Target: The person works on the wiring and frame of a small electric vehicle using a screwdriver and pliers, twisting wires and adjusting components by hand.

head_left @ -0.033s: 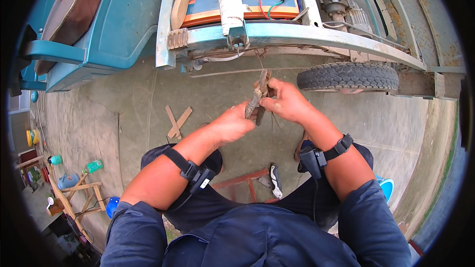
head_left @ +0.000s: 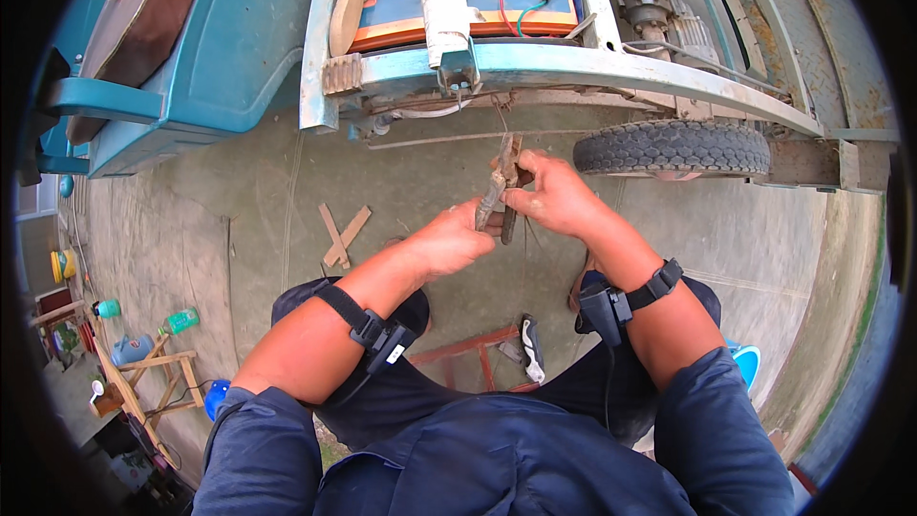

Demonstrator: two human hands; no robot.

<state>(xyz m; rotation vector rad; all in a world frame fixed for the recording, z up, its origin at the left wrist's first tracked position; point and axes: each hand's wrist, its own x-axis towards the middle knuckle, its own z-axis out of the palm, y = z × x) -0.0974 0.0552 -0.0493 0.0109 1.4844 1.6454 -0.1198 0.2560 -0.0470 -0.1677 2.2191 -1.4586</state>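
Both of my hands meet in front of the blue-and-white metal frame (head_left: 535, 61), at a worn brown pliers-like tool (head_left: 493, 201). It has two rough legs pointing down and a narrow upper end. My left hand (head_left: 453, 241) is closed round its lower part, fingers partly hidden behind it. My right hand (head_left: 556, 193) pinches it from the right side with thumb and fingers. Just above the tool's tip, a thin wire (head_left: 502, 118) hangs from the underside of the frame; whether they touch, I cannot tell.
A tyre (head_left: 671, 147) lies beyond my right hand under the frame. Orange-and-blue batteries (head_left: 396, 11) sit inside the frame. Crossed wood strips (head_left: 346, 237) lie on the concrete floor at left. A red metal frame (head_left: 468, 349) and a black-and-white object (head_left: 532, 349) lie between my legs.
The brown tool and my left fingers have shifted very slightly to the right. Everything else looks the same.
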